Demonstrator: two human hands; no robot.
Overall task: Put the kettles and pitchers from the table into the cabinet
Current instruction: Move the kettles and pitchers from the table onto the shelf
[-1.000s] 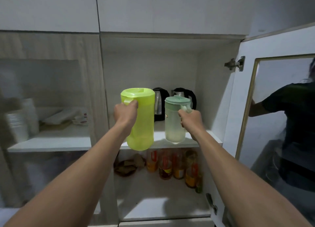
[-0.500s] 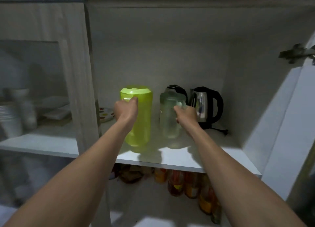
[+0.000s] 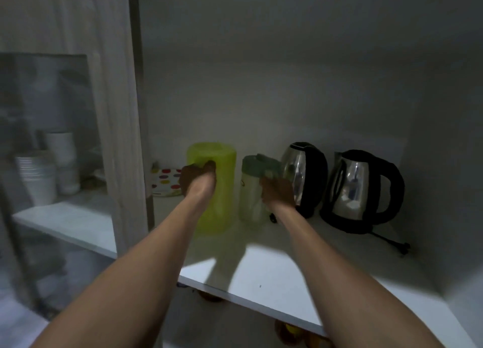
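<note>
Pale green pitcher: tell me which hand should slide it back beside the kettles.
Right. The right hand already grips the pale green pitcher, directly next to the nearer kettle. The left hand is occupied holding the yellow-green pitcher and sits farther from the kettles.

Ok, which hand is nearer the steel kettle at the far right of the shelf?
Right. The right hand grips the pale green pitcher, with one kettle between it and the far-right kettle. The left hand holds the yellow-green pitcher, farther left.
</note>
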